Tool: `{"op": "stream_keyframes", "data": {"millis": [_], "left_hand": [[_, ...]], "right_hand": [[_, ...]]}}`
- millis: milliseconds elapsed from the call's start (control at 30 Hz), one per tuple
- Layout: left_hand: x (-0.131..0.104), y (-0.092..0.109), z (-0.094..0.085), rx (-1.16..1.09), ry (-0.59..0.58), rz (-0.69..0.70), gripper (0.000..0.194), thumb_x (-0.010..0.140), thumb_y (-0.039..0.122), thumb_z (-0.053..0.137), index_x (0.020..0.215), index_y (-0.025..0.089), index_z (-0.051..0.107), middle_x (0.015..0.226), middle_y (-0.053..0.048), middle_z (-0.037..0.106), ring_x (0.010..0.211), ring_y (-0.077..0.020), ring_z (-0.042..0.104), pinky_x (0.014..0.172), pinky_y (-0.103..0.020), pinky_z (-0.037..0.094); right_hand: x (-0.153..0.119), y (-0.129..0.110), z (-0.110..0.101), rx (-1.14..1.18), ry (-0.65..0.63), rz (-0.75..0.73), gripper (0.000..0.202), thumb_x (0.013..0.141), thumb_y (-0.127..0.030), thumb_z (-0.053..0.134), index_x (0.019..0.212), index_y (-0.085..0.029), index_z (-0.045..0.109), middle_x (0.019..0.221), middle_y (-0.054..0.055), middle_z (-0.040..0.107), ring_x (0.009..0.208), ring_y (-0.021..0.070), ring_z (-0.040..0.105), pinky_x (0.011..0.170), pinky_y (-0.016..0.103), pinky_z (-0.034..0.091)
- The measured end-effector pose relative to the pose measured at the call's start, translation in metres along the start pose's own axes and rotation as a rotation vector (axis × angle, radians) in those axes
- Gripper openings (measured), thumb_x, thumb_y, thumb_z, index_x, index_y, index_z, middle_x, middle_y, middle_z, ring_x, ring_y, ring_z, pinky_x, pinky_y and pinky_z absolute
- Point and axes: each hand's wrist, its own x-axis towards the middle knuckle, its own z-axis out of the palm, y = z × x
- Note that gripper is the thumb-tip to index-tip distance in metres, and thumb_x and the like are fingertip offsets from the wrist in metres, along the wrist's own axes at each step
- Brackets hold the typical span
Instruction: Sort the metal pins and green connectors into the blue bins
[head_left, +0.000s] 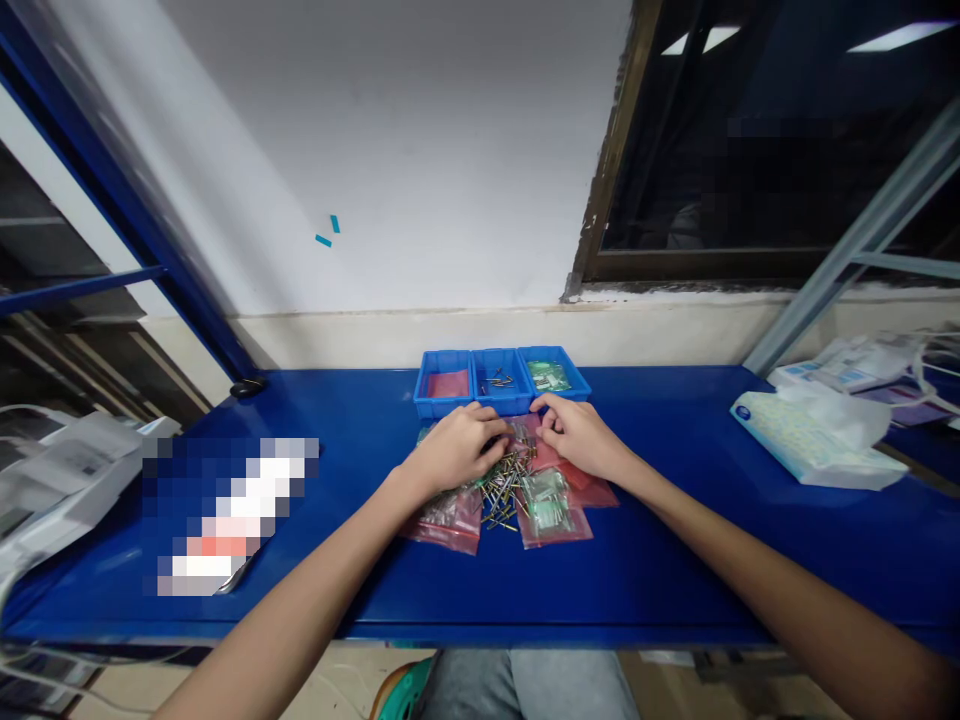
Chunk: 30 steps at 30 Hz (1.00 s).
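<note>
My left hand (466, 445) is closed, its fingers bent over the left side of a heap on the blue table; whatever lies under its fingertips is hidden. Opposite it, my right hand (579, 437) has thumb and index finger curled together at the top of a pink zip bag (592, 492), and I cannot make out what is between them. Between both hands lies a loose pile of thin silver and brass-coloured metal pins (499, 492). A filled pink-edged zip bag (454, 522) sits below my left hand. Another clear bag of small metal parts (551, 505) lies right of the pile.
Behind my hands stand three joined blue bins: the left bin (444, 408) holds pink bags, the middle bin (501, 403) a few metal pieces, the right bin (581, 385) a greenish bag. A tissue box (817, 440) is at right. White equipment (75, 490) and a pixelated object (240, 520) are left.
</note>
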Motion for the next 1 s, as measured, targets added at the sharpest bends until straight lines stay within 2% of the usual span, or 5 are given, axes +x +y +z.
{"op": "stream_keyframes", "data": {"millis": [200, 367, 500, 667, 1000], "left_hand": [[0.000, 0.002, -0.002, -0.001, 0.004, 0.004, 0.029, 0.100, 0.024, 0.043, 0.119, 0.016, 0.064, 0.100, -0.009, 0.066, 0.094, -0.0220, 0.060, 0.086, -0.037, 0.049], [-0.001, 0.001, 0.000, 0.003, 0.030, -0.019, 0.031, 0.100, 0.023, 0.043, 0.125, 0.016, 0.060, 0.101, -0.010, 0.064, 0.097, -0.0226, 0.060, 0.087, -0.039, 0.050], [-0.002, -0.001, 0.002, -0.009, 0.050, -0.014, 0.033, 0.098, 0.020, 0.045, 0.128, 0.016, 0.058, 0.104, -0.011, 0.063, 0.100, -0.0232, 0.059, 0.089, -0.039, 0.050], [-0.001, 0.001, 0.001, -0.028, 0.060, -0.014, 0.028, 0.098, 0.020, 0.046, 0.120, 0.016, 0.064, 0.107, -0.010, 0.062, 0.101, -0.0224, 0.058, 0.093, -0.039, 0.049], [-0.001, -0.001, 0.004, -0.016, 0.028, -0.017, 0.028, 0.099, 0.024, 0.045, 0.110, 0.014, 0.069, 0.101, -0.010, 0.064, 0.096, -0.0220, 0.060, 0.088, -0.037, 0.050]], "right_hand": [[0.001, -0.012, -0.002, 0.009, 0.061, 0.005, 0.024, 0.079, -0.006, 0.049, 0.095, -0.018, 0.063, 0.072, 0.000, 0.064, 0.065, 0.0147, 0.058, 0.064, 0.027, 0.040], [-0.002, -0.026, -0.004, 0.013, 0.124, -0.126, 0.021, 0.088, -0.008, 0.045, 0.093, -0.020, 0.062, 0.090, 0.004, 0.067, 0.082, 0.0176, 0.060, 0.074, 0.030, 0.043], [-0.004, -0.029, -0.005, -0.030, 0.154, -0.193, 0.025, 0.090, -0.005, 0.042, 0.090, -0.020, 0.062, 0.089, 0.004, 0.062, 0.087, 0.0189, 0.058, 0.077, 0.031, 0.042], [-0.004, -0.028, -0.006, -0.015, 0.187, -0.216, 0.025, 0.091, -0.005, 0.041, 0.087, -0.020, 0.061, 0.089, 0.004, 0.059, 0.087, 0.0184, 0.058, 0.080, 0.032, 0.043], [-0.002, -0.027, -0.020, -0.070, 0.212, -0.255, 0.028, 0.090, -0.005, 0.038, 0.089, -0.019, 0.062, 0.092, 0.006, 0.057, 0.085, 0.0190, 0.058, 0.081, 0.034, 0.045]]}}
